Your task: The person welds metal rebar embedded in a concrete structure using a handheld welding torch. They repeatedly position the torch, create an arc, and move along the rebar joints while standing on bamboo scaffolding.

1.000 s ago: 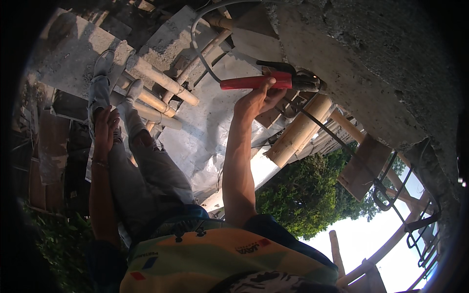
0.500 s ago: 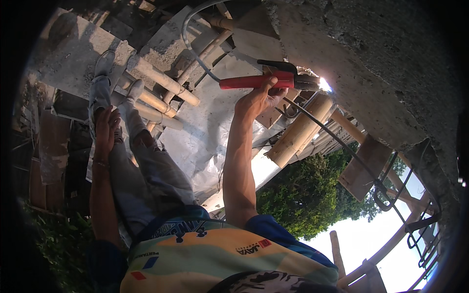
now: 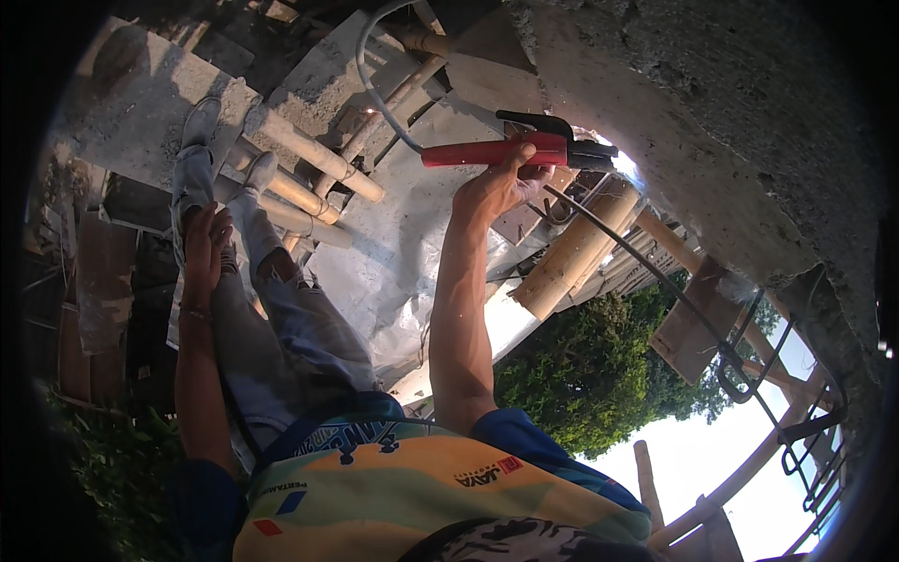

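My right hand (image 3: 506, 183) is wrapped around a red welding electrode holder (image 3: 478, 153), thumb over its top. The holder has a black lever and dark jaws pointing right. At the jaw end a bright white glow (image 3: 624, 164) shows against the underside of the concrete (image 3: 693, 164); any electrode there is lost in the glare. A grey cable (image 3: 363, 75) loops up from the back of the handle. My left hand (image 3: 203, 245) lies on my lower leg with its fingers stretched out, holding nothing.
Bamboo poles (image 3: 309, 155) and a concrete slab (image 3: 140, 103) are at my feet. A thick bamboo pole (image 3: 581, 253) lies below the holder. Bent steel rebar (image 3: 674, 286) runs toward the lower right, past a wooden board (image 3: 698, 323). Green foliage (image 3: 581, 375) and bright sky are beyond.
The holder and my right hand have shifted very slightly, and the jaws stand out darker against the glow. Tiny sparks and a wisp of smoke now show. My left hand stays put.
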`<state>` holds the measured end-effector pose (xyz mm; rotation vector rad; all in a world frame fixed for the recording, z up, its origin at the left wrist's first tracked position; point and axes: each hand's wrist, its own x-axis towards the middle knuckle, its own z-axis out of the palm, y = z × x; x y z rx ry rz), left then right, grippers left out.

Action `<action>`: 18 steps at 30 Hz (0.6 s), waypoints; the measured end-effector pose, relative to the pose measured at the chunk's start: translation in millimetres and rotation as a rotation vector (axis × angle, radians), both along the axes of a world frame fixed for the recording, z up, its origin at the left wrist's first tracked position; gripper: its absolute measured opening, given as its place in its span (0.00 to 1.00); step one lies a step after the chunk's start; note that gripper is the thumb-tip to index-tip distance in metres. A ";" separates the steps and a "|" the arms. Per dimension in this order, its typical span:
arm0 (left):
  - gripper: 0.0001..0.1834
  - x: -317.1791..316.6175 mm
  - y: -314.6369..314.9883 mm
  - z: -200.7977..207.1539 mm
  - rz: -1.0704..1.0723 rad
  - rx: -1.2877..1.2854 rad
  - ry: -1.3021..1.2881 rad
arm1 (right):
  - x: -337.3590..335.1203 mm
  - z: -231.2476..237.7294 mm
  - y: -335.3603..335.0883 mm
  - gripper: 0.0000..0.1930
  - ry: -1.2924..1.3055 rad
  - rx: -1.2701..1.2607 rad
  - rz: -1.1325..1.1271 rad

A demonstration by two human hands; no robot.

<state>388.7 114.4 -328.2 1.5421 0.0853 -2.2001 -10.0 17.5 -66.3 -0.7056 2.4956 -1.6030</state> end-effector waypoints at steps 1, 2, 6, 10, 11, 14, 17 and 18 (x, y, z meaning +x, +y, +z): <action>0.23 -0.5 -0.5 0.1 0.001 -0.003 0.007 | -0.6 -0.4 0.3 0.38 0.011 0.005 0.013; 0.23 -0.8 -0.8 0.2 0.002 -0.005 0.010 | -1.0 -0.8 0.6 0.38 0.016 0.004 0.015; 0.22 -0.8 -0.3 1.4 0.007 -0.013 -0.007 | -2.3 -2.2 1.1 0.37 0.022 0.006 0.028; 0.23 -0.5 -0.3 1.6 0.010 -0.028 0.008 | -1.7 -3.0 -2.0 0.36 0.025 -0.014 0.022; 0.23 -0.7 -0.7 1.4 0.010 -0.024 0.008 | -1.4 -2.1 -2.7 0.36 0.026 -0.012 0.016; 0.23 -1.1 -1.7 1.6 0.004 -0.012 0.004 | 0.8 1.3 -4.0 0.36 0.029 0.008 0.003; 0.24 -1.6 -2.4 3.1 0.003 -0.004 0.001 | 2.8 4.1 -4.7 0.36 0.052 0.014 0.013; 0.24 -1.7 -2.6 3.7 0.002 0.005 -0.012 | 2.7 4.6 -5.1 0.36 0.055 0.011 0.020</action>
